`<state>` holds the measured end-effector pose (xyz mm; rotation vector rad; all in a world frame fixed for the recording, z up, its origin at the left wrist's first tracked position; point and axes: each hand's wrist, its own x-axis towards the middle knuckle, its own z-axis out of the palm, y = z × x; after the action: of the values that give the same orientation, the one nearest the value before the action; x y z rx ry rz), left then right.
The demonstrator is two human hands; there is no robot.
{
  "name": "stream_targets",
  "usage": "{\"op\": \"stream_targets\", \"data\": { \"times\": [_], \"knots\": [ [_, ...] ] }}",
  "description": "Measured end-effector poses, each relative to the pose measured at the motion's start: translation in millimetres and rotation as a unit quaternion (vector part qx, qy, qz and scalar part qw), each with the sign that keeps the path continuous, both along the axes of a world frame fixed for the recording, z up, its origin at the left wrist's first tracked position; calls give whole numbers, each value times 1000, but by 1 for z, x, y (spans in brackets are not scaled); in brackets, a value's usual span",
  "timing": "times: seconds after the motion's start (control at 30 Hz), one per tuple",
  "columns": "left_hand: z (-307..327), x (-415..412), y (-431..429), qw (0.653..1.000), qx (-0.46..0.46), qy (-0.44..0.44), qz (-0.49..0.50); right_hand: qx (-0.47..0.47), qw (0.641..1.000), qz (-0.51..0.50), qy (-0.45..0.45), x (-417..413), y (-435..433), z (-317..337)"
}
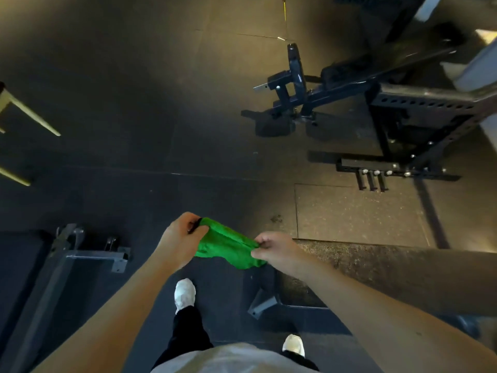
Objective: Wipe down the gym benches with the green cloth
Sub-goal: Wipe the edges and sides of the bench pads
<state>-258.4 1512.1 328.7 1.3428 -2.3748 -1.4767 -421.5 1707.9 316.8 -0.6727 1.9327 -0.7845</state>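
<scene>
As I read the head view from my remote station, items are logged in order.

1. Green cloth (228, 244): bunched, held in the air between both hands above the floor (134, 103), touching no surface. It hangs just beside the near end of the speckled bench (390, 273) on the right.
2. Left grip (178, 234): fingers curled shut round the cloth's upper end. A thin dark strip lies against them; I cannot tell what it is.
3. Right grip (277, 250): thumb and fingertips pinched tight on the cloth's lower end.
4. Second bench (18, 265): dark pad at lower left, with a grey metal foot (94, 256).
5. Black rack (403, 117): upper right, well apart from the hands.
6. White shoes (185, 293): two, on the floor below the cloth.
</scene>
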Motion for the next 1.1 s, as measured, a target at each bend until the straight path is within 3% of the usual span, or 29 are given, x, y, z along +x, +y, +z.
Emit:
{"op": "stream_targets", "data": {
  "times": [0.3,0.47,0.6,0.8,0.93,1.0,1.1],
  "knots": [
    [32,-30,-156,988,18,73,-138,21,996,-88,-3,5,-158,35],
    [46,-76,-202,987,46,91,-127,-81,974,-200,-72,-15,-204,55],
    [41,-122,-219,977,123,88,-152,-143,943,-275,-121,-44,-220,58],
    [21,-214,-232,966,-7,7,-260,-61,934,-349,-34,-120,-224,25],
    [19,-294,-229,954,-54,-24,-294,-40,923,-382,-29,-189,-225,11],
    [22,-338,-223,943,-49,-39,-327,-61,905,-414,-72,-228,-225,10],
    [28,-400,-210,922,-18,-38,-384,-140,852,-468,-188,-282,-222,15]
  ]
}}
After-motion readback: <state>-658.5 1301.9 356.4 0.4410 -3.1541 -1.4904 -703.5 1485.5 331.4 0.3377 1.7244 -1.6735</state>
